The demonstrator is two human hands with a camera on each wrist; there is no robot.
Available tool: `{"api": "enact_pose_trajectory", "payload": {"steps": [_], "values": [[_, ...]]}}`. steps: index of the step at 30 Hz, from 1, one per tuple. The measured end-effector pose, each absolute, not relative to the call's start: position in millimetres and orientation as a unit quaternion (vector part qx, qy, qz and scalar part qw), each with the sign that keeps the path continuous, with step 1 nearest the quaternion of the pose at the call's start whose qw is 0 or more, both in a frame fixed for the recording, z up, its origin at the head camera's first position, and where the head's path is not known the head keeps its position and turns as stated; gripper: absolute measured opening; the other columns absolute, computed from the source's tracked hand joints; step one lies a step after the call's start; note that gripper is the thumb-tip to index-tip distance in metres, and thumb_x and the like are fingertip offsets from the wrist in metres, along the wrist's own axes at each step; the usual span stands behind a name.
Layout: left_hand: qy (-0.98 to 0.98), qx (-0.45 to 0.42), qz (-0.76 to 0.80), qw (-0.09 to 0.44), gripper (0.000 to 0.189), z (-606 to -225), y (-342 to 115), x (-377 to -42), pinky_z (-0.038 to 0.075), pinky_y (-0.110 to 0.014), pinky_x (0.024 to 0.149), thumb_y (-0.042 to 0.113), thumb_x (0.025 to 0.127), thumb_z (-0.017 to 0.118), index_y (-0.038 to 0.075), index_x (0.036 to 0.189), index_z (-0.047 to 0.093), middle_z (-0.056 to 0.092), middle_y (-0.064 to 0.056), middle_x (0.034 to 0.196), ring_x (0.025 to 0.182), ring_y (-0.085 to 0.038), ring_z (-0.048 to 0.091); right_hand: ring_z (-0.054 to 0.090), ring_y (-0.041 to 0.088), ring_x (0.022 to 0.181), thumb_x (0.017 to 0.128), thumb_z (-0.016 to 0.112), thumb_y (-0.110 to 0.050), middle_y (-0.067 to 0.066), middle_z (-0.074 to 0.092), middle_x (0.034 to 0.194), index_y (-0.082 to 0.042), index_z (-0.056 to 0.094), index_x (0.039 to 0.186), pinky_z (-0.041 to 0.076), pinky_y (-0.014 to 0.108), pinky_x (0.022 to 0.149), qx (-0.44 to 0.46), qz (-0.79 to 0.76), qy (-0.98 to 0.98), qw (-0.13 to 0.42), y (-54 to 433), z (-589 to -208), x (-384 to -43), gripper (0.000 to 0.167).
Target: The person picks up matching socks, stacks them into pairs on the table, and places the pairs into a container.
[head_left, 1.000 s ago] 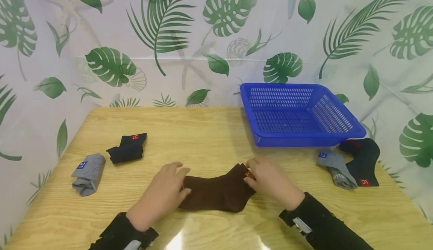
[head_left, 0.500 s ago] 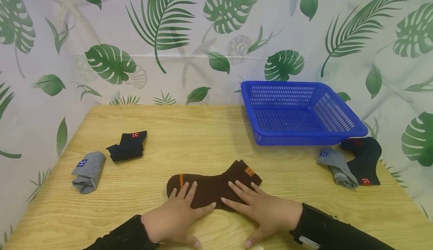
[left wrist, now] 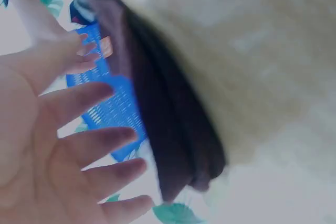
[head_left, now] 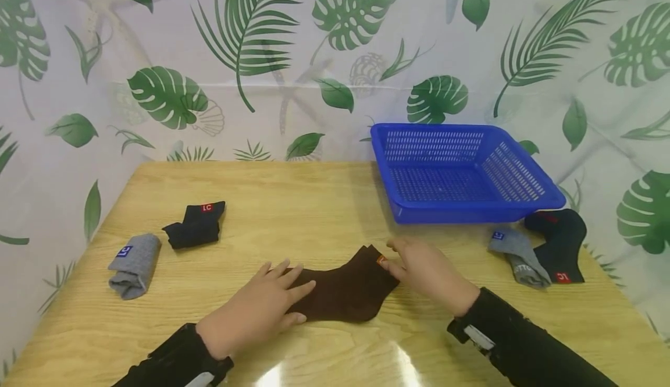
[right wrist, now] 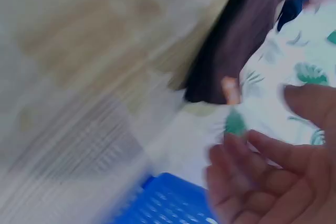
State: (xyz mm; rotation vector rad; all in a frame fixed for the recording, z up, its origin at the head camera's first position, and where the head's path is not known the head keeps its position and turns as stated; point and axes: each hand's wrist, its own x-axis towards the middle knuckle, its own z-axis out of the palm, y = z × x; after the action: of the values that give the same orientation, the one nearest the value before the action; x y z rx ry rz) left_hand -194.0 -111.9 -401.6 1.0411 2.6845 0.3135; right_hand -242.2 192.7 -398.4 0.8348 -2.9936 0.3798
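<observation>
A pair of dark brown socks [head_left: 340,294], one laid over the other, lies flat on the wooden table with an orange label at the cuff. My left hand [head_left: 256,311] covers the toe end. In the left wrist view its fingers [left wrist: 100,139] are spread and straight beside the layered socks [left wrist: 157,98]. At the cuff, on the right, my right hand [head_left: 431,270] has its thumb right by the orange label. The right wrist view shows that hand [right wrist: 283,177] with loosely bent fingers and nothing between them, next to the sock cuff [right wrist: 220,77].
A blue plastic basket [head_left: 398,215] stands at the back right. Beside it lie a grey sock [head_left: 518,256] and a black sock [head_left: 567,247]. On the left are a folded grey sock bundle [head_left: 137,265] and a folded black one [head_left: 196,227]. A leaf-print cloth [head_left: 293,43] hangs behind the table [head_left: 262,201].
Half a second ago both hands lay flat with spread fingers on the socks. The left has since shifted left over the toe, the right up to the cuff. The socks have hardly moved.
</observation>
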Motion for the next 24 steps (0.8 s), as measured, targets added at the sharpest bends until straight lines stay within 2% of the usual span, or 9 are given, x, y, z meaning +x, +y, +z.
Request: {"api": "enact_pose_trajectory", "payload": {"steps": [2,4,6,10,16,18,20,22,24], "values": [[0.922,0.359,0.081,0.116,0.048,-404.8,-111.4,-194.2,0.028,-0.061,0.109,0.035,0.097,0.059,0.023,0.143,0.051,0.037,-0.020,0.151,0.139,-0.045,0.031,0.062,0.020,0.068,0.087,0.073,-0.020,0.005,0.066,0.078,-0.004,0.065,0.088,0.052,0.034,0.061,0.221,0.116,-0.968,-0.011,190.5,-400.3,-251.9,0.018],[0.921,0.363,0.067,0.124,0.045,-408.0,-111.0,-193.1,0.030,-0.061,0.108,0.029,0.098,0.057,0.029,0.143,0.051,0.037,-0.020,0.151,0.139,-0.045,0.031,0.052,0.014,0.058,0.085,0.074,-0.017,-0.001,0.058,0.066,-0.009,0.060,0.075,0.046,0.030,0.053,0.204,0.109,-0.972,-0.036,188.6,-402.8,-257.4,0.019],[0.920,0.363,0.065,0.133,0.046,-410.4,-110.9,-191.7,0.029,-0.062,0.108,0.025,0.098,0.057,0.033,0.143,0.050,0.037,-0.020,0.151,0.139,-0.045,0.029,0.048,0.012,0.055,0.083,0.074,-0.012,-0.003,0.054,0.062,-0.011,0.056,0.069,0.043,0.027,0.051,0.197,0.110,-0.973,-0.048,186.8,-404.9,-259.4,0.023],[0.920,0.356,0.071,0.148,0.046,-413.2,-112.4,-190.2,0.026,-0.062,0.109,0.023,0.100,0.054,0.037,0.143,0.048,0.035,-0.017,0.153,0.141,-0.043,0.027,0.047,0.012,0.056,0.083,0.074,-0.007,-0.002,0.053,0.063,-0.010,0.056,0.070,0.042,0.027,0.051,0.199,0.129,-0.971,-0.034,182.4,-404.2,-261.1,0.022],[0.922,0.354,0.076,0.139,0.047,-415.6,-114.1,-191.1,0.023,-0.063,0.110,0.028,0.098,0.057,0.035,0.143,0.048,0.034,-0.018,0.153,0.141,-0.044,0.025,0.049,0.014,0.058,0.084,0.073,-0.009,-0.001,0.055,0.065,-0.009,0.057,0.074,0.043,0.028,0.052,0.201,0.127,-0.971,-0.032,176.6,-401.4,-266.5,0.019],[0.925,0.346,0.076,0.139,0.049,-414.8,-112.1,-190.7,0.021,-0.064,0.111,0.034,0.096,0.059,0.033,0.144,0.048,0.033,-0.018,0.154,0.142,-0.045,0.024,0.054,0.016,0.062,0.085,0.074,-0.013,0.001,0.058,0.071,-0.007,0.059,0.079,0.046,0.029,0.055,0.202,0.100,-0.974,-0.025,174.7,-401.1,-265.2,0.017],[0.927,0.342,0.069,0.138,0.057,-413.3,-107.2,-189.6,0.019,-0.064,0.111,0.043,0.094,0.060,0.031,0.147,0.044,0.030,-0.018,0.155,0.142,-0.045,0.021,0.061,0.022,0.074,0.085,0.075,-0.019,0.007,0.064,0.084,-0.002,0.064,0.092,0.052,0.034,0.065,0.230,0.078,-0.970,-0.003,171.3,-400.5,-260.6,0.022],[0.925,0.347,0.064,0.138,0.067,-412.1,-99.6,-188.0,0.018,-0.065,0.111,0.052,0.091,0.060,0.029,0.150,0.038,0.025,-0.018,0.157,0.143,-0.046,0.018,0.064,0.031,0.096,0.086,0.075,-0.028,0.017,0.065,0.108,0.004,0.063,0.112,0.054,0.041,0.081,0.278,0.064,-0.958,0.009,166.9,-400.5,-253.1,0.043],[0.922,0.357,0.058,0.141,0.077,-411.7,-91.0,-186.7,0.016,-0.067,0.110,0.060,0.089,0.057,0.029,0.154,0.029,0.019,-0.016,0.159,0.144,-0.044,0.015,0.053,0.040,0.121,0.089,0.071,-0.036,0.026,0.053,0.133,0.009,0.053,0.130,0.046,0.049,0.098,0.342,0.054,-0.938,-0.011,162.6,-402.6,-244.5,0.064]]}}
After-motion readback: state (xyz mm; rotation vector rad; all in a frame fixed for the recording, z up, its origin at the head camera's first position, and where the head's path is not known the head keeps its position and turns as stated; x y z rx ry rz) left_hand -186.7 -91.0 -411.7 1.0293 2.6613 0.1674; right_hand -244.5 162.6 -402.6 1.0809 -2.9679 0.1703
